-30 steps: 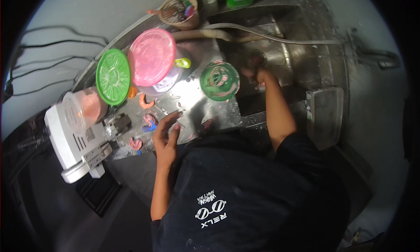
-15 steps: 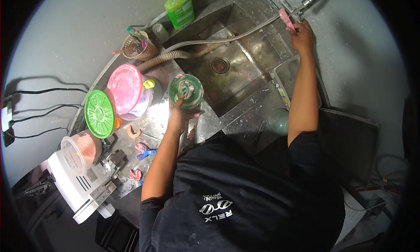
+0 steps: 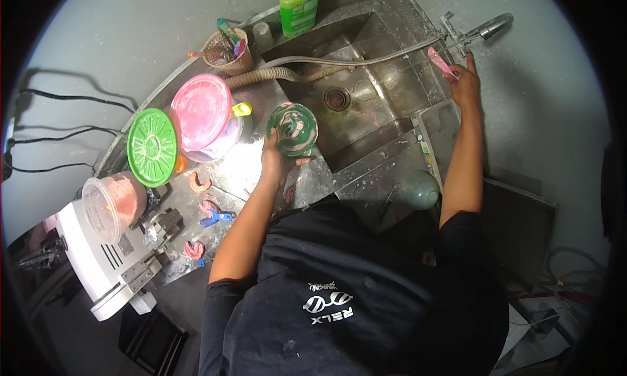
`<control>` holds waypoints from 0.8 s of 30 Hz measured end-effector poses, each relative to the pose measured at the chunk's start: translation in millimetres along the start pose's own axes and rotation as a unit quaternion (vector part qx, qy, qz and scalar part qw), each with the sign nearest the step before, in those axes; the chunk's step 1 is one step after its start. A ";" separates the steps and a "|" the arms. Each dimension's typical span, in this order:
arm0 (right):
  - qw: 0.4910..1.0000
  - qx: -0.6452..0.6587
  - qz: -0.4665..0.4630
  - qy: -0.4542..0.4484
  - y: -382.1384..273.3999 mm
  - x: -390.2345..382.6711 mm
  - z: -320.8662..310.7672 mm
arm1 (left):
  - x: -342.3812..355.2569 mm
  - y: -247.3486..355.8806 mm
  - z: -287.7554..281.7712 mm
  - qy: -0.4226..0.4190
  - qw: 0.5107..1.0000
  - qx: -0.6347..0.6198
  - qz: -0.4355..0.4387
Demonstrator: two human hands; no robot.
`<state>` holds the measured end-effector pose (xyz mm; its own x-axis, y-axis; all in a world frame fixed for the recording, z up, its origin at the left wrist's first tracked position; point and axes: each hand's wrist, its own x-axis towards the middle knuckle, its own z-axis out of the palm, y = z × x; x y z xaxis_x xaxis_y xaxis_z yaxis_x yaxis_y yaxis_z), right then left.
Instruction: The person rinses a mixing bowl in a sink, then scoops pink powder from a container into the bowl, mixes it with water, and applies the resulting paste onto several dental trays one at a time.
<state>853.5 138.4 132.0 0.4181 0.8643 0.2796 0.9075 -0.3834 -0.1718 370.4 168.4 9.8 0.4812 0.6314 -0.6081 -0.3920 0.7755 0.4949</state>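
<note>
Head cam: my left hand (image 3: 277, 159) is wrapped round a green rubber mixing bowl (image 3: 292, 129) smeared w/ pink, held over the counter edge just beside the steel sink (image 3: 385, 98). My right hand (image 3: 465, 85) is up at the tap (image 3: 480, 31), fingers closed on a pink spatula (image 3: 443, 64). Pink-lidded tub (image 3: 201, 113) & green lid (image 3: 152, 147) sit left of the bowl; green soap bottle (image 3: 299, 9) stands behind the sink.

Green soap bottle (image 3: 299, 9) stands behind the steel sink (image 3: 385, 95). On the tabletop (image 3: 248, 167), a pink-lidded tub (image 3: 202, 114) sits beside a green lid (image 3: 152, 147); a woven cup (image 3: 228, 52) holds tools, and a white machine (image 3: 98, 265) sits at the left.
</note>
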 end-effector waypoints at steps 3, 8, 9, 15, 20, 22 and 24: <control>0.997 0.020 -0.068 -0.019 -0.2 -3.9 -9.3 | -0.7 -0.3 -2.2 -0.016 1.000 0.003 0.007; 0.987 -0.066 -0.092 0.117 -30.0 -28.5 13.0 | -10.3 0.2 -0.1 0.008 0.999 0.017 0.036; 0.994 0.098 0.012 -0.041 -43.1 -36.2 30.3 | -13.8 -0.1 1.5 0.011 0.999 0.024 0.041; 0.755 0.504 0.332 -0.256 -115.2 -80.4 127.6 | -44.9 10.3 4.1 0.033 0.996 -0.017 0.083; 0.659 0.509 0.420 -0.361 -145.8 -95.1 149.9 | -76.9 34.8 -12.5 0.060 0.995 0.013 0.079; 0.604 0.522 0.454 -0.394 -153.3 -99.8 153.2 | -86.6 39.2 -17.9 0.014 0.995 0.004 0.094; 0.589 0.528 0.453 -0.411 -159.2 -105.8 158.2 | -95.4 37.4 -21.4 0.037 0.995 -0.007 0.094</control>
<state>658.3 159.4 -19.7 0.1561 0.4925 -0.8562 -0.3872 -0.7670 -0.5117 293.1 137.2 73.1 0.3391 0.7632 -0.5500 -0.4808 0.6431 0.5960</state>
